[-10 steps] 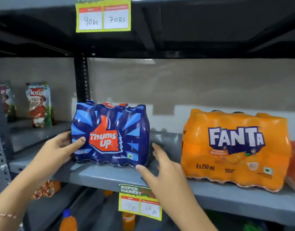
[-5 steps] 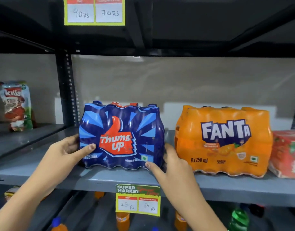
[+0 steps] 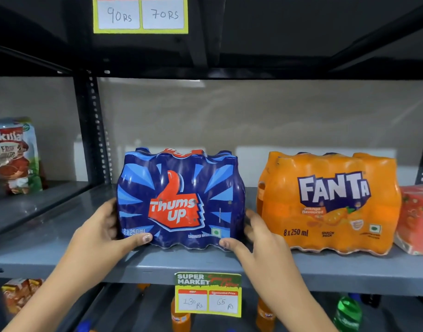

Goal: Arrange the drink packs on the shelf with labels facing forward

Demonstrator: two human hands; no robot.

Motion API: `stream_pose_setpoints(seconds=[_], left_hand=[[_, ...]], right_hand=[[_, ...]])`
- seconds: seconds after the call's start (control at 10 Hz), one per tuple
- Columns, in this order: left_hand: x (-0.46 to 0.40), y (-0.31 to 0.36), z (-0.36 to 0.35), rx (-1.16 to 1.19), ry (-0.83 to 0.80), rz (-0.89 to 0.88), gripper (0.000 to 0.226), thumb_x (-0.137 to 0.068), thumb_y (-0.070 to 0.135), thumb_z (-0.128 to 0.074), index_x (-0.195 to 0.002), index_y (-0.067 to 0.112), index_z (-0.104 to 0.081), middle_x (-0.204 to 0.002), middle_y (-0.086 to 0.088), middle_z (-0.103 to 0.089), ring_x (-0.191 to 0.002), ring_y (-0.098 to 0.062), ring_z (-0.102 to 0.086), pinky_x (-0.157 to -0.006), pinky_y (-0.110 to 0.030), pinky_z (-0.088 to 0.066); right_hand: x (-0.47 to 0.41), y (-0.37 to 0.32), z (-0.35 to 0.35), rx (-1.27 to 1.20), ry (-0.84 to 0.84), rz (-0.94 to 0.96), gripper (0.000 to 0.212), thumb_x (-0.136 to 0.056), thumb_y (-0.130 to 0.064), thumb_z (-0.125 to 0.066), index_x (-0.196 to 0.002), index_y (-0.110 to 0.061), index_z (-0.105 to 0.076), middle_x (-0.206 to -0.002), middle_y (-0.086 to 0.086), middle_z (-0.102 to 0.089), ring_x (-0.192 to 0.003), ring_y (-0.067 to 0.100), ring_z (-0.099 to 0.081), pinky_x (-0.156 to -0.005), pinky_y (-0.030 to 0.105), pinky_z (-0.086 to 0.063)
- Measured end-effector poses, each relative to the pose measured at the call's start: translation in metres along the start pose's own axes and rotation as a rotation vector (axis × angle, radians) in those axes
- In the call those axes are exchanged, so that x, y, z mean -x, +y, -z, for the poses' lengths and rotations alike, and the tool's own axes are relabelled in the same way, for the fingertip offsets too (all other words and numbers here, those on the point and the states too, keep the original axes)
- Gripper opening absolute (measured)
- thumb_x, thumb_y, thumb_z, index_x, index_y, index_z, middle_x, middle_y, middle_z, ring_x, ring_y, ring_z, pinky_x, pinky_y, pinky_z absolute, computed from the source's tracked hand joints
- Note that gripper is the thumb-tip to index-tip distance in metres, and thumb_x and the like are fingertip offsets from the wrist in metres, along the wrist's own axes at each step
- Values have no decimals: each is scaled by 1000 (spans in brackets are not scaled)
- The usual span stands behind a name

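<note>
A blue Thums Up pack (image 3: 179,200) stands on the grey shelf (image 3: 158,262) with its red thumb label facing me. My left hand (image 3: 102,236) grips its left side, thumb across the lower front corner. My right hand (image 3: 260,240) grips its right side, thumb on the lower right corner. To the right stands an orange Fanta pack (image 3: 330,202), label forward, a small gap from the blue pack. A red pack (image 3: 416,219) sits at the far right, cut off by the frame edge.
A black upright post (image 3: 93,130) stands just left of and behind the blue pack. A snack pouch (image 3: 16,154) stands on the neighbouring left shelf. Price tags hang on the shelf edges (image 3: 208,293). Bottles (image 3: 347,312) stand on the shelf below.
The blue pack has been shifted right along the shelf, closer to the Fanta pack, and squared to face front. Both hands stayed on its sides; my right thumb now wraps the front corner.
</note>
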State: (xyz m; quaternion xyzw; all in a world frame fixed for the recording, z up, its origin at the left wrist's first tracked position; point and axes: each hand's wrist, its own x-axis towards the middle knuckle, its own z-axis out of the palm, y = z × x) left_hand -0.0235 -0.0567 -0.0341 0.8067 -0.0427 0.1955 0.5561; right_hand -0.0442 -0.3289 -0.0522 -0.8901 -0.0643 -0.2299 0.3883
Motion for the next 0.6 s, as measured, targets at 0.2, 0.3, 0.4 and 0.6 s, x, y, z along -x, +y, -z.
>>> stream_pose_setpoints(seconds=[0.2, 0.3, 0.4, 0.6], left_hand=[[-5, 0, -1, -54, 12, -16, 98, -60, 20, -89, -145, 22, -41, -120, 9, -68, -104, -11, -69, -93, -35, -53], [-3, -2, -4, -51, 5, -22, 95, -62, 19, -88, -145, 20, -41, -121, 6, -66, -108, -13, -67, -95, -35, -51], [7, 2, -9, -121, 51, -41, 87, -67, 22, -88, -141, 21, -43, -126, 3, -67, -113, -17, -66, -97, -36, -50], [54, 26, -56, -488, 300, -304, 91, -88, 29, -67, -155, 7, -10, -164, -15, -16, -152, -34, -10, -120, -51, -20]], right_hand=[[-5, -4, -1, -13, -15, -39, 52, -93, -41, -68, -137, -29, -43, -133, -6, -69, -119, 16, -66, -90, 43, -62], [-3, -9, -3, 29, 0, -40, 49, -95, -39, -66, -137, -27, -42, -133, -1, -69, -118, 21, -67, -90, 45, -61], [1, -13, -4, 101, 23, -19, 53, -98, -38, -62, -143, -25, -36, -128, 5, -71, -114, 27, -69, -86, 45, -61], [45, -10, 27, -59, 162, 233, 51, -106, -33, -49, -155, -22, -40, -148, 3, -59, -137, 16, -54, -102, 39, -57]])
